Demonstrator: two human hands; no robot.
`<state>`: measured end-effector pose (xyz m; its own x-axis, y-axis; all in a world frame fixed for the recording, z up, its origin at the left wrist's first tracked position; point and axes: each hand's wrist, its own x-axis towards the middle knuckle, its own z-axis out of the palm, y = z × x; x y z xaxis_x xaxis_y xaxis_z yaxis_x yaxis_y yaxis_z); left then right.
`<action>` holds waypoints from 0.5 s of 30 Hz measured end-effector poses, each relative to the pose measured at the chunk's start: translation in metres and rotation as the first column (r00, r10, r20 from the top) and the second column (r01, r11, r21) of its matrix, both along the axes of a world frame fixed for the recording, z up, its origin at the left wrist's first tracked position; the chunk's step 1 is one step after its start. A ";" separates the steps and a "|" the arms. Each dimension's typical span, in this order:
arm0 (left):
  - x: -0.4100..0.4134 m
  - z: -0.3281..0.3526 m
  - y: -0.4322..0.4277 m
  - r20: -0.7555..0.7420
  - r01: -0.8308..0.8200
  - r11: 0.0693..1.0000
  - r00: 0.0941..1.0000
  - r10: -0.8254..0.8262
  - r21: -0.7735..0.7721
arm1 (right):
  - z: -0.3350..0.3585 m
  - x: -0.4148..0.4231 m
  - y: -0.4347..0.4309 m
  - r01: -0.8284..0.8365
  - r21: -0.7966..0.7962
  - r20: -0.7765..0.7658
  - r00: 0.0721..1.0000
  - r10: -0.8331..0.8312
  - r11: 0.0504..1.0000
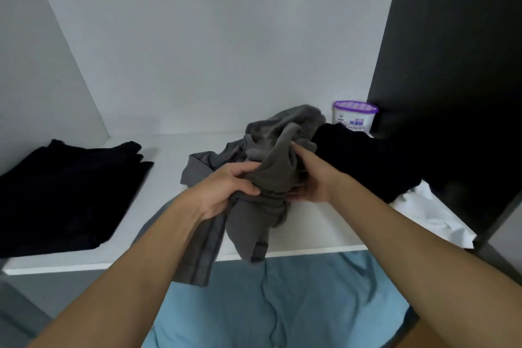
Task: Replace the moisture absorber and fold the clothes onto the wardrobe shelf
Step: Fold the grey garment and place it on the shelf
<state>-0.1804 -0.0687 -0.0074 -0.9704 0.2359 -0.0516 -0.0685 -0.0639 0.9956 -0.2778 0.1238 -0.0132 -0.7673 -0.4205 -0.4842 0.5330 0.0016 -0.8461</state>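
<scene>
Here the grey garment (271, 167) is a soft, matte, crumpled bundle with thick folds. Part of it is heaped on the white wardrobe shelf (166, 150), and a flatter panel with darker stripes hangs over the shelf's front edge. The left hand (226, 189) clutches the bundle's near left side, fingers curled over the cloth and thumb tucked against it. The right hand (313, 178) grips its right side, thumb on top and fingers wrapped beneath. The gathered middle of the garment sits between the two hands. Its loose top rises beyond them and its tail drops below them.

Touching the grey garment's right side lies a shapeless black heap of clothing (361, 161). Behind that heap, farther right and back from the grey garment, stands the moisture absorber (354, 116), a round white tub with a purple perforated lid. Near and to the right of the grey garment, a smooth white cloth (432, 215) spreads out wrinkled. Well to its left rests a flat, neatly folded black garment (65, 195). Below it shows the person's light blue shirt (282, 305).
</scene>
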 end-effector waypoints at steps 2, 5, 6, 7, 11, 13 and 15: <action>0.016 -0.004 -0.011 0.013 0.092 0.996 0.996 -0.092 -0.013 | 0.002 0.013 -0.014 -0.024 -0.072 -0.011 1.000 0.023 0.997; 0.038 -0.010 -0.036 0.079 0.205 0.976 0.977 -0.199 -0.076 | -0.006 0.030 -0.032 0.005 -0.092 -0.303 0.952 -0.033 0.996; 0.043 -0.010 -0.045 0.099 0.167 0.978 0.983 -0.155 -0.128 | -0.007 0.038 -0.035 -0.013 -0.013 -0.465 0.885 0.005 1.000; 0.047 -0.010 -0.055 0.120 0.078 0.983 0.991 -0.058 -0.168 | -0.007 0.047 -0.036 -0.044 0.106 -0.606 0.789 0.100 0.993; 0.056 -0.009 -0.080 0.159 -0.323 0.941 0.928 0.336 -0.100 | -0.003 0.095 -0.045 -0.219 0.610 -0.675 0.362 0.644 0.762; 0.056 -0.013 -0.078 0.003 -0.421 0.885 0.903 0.430 -0.199 | -0.008 0.120 -0.049 -0.258 0.694 -0.618 0.267 0.740 0.673; 0.054 -0.020 -0.070 -0.209 -0.434 0.841 0.899 0.384 -0.323 | -0.013 0.143 -0.048 -0.272 0.720 -0.600 0.218 0.770 0.638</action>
